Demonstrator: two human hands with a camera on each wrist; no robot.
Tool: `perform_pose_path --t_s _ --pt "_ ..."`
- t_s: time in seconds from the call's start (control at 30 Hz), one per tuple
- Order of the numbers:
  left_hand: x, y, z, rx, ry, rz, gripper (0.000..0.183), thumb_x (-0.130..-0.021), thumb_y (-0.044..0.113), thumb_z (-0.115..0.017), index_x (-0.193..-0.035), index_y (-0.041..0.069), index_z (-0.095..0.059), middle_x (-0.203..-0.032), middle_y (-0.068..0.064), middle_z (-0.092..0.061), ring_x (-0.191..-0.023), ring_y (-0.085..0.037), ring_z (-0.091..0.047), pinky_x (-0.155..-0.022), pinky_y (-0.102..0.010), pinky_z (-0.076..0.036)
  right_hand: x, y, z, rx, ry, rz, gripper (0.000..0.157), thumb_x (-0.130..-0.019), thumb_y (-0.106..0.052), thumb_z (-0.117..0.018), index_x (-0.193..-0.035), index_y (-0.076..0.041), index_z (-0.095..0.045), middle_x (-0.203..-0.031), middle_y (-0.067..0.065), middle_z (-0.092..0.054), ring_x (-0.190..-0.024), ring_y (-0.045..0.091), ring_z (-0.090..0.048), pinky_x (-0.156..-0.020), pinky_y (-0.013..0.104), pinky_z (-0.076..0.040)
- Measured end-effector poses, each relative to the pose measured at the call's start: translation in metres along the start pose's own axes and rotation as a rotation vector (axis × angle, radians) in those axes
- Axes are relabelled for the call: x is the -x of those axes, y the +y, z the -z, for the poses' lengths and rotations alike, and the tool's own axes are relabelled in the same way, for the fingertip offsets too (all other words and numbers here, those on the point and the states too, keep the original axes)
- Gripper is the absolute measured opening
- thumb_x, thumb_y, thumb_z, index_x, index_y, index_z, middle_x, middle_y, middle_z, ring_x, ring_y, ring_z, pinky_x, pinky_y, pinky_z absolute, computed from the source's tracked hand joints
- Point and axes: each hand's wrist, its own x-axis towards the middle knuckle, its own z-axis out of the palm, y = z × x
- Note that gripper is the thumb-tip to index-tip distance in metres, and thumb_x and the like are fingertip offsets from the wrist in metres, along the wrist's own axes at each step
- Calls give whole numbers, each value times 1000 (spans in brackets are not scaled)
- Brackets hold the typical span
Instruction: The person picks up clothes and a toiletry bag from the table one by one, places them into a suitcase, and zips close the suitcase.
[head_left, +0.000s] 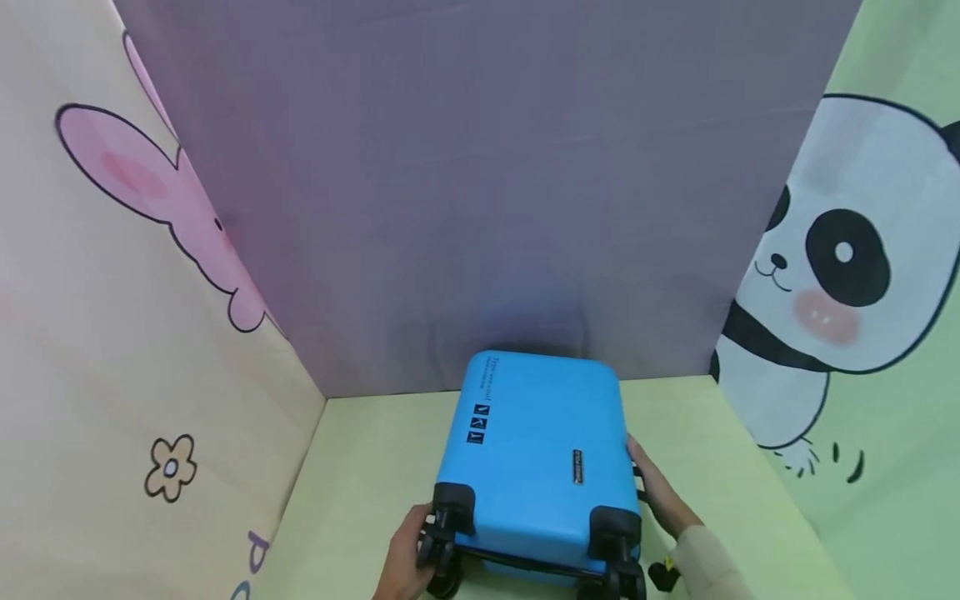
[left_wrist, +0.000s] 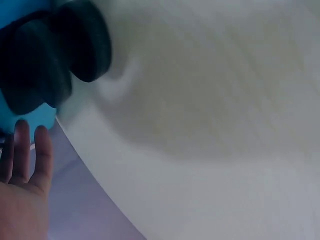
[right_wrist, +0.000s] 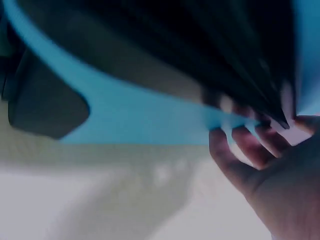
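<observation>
A blue hard-shell suitcase (head_left: pixel 540 433) lies flat in the head view, its black wheels (head_left: pixel 442 542) toward me. My left hand (head_left: pixel 402 558) is at its near left corner beside those wheels. In the left wrist view, the fingers (left_wrist: pixel 43 155) reach out fairly straight against the blue shell, under the dark wheels. My right hand (head_left: pixel 663 492) rests along the right side, close to the black side handle (head_left: pixel 640 483). The right wrist view has its fingertips (right_wrist: pixel 217 137) spread against the shell beside a dark band. Part of each hand is hidden by the suitcase.
The suitcase lies on a pale yellow surface (head_left: pixel 375 450). Behind it rises a grey-purple wall (head_left: pixel 480 208). Side panels carry a pink rabbit (head_left: pixel 135 175) on the left and a panda (head_left: pixel 847 250) on the right. A small black-and-yellow item (head_left: pixel 663 575) is near the right sleeve.
</observation>
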Motion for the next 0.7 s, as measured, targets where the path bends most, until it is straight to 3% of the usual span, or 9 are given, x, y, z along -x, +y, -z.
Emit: perform_pose_path --t_s 0.1,0.2,0.3,0.4,0.53,0.7 --pt "2 2 -1 23 -52 88 49 -83 3 -76 -129 7 -58 -117 -10 -70 -103 -27 -69 -87 -48 -59 3 6 1 13 -3 -27 94 -100 -76 -14 -165 -9 -4 -167 28 -12 -150 56 -18 -114 72 -30" --pt "8 2 -4 -24 -41 148 25 -88 7 -73 -111 9 -63 -96 -2 -71 -88 -21 -69 -76 -41 -57 7 16 -4 53 -5 -47 97 -101 -74 -13 -163 0 -14 -162 34 -24 -145 57 -30 -105 65 -45" --pt "13 -1 -7 -135 15 143 10 -91 16 -71 -97 15 -63 -82 6 -66 -72 -9 -61 -63 -30 -49 11 26 -10 93 15 -38 95 -102 -72 -13 -162 1 -20 -156 36 -35 -135 53 -48 -93 57 -55" --pt "16 -3 -9 -185 42 119 21 -88 15 -72 -108 15 -64 -92 4 -71 -79 -12 -68 -67 -32 -54 14 33 -15 112 45 -20 92 -103 -72 -15 -162 -2 -22 -154 35 -40 -128 46 -58 -88 51 -57" --pt "18 -3 -6 -84 -20 138 46 -81 7 -68 -126 10 -59 -113 -6 -73 -101 -28 -73 -82 -44 -60 16 36 -17 131 57 3 90 -103 -70 -15 -162 -3 -21 -157 35 -36 -131 49 -55 -92 53 -57" --pt "19 -3 -5 -15 -56 106 24 -93 7 -65 -116 11 -61 -104 0 -70 -96 -20 -71 -77 -36 -59 16 31 -18 142 46 -28 99 -98 -77 -12 -163 -3 -17 -162 32 -27 -144 55 -38 -100 62 -51"
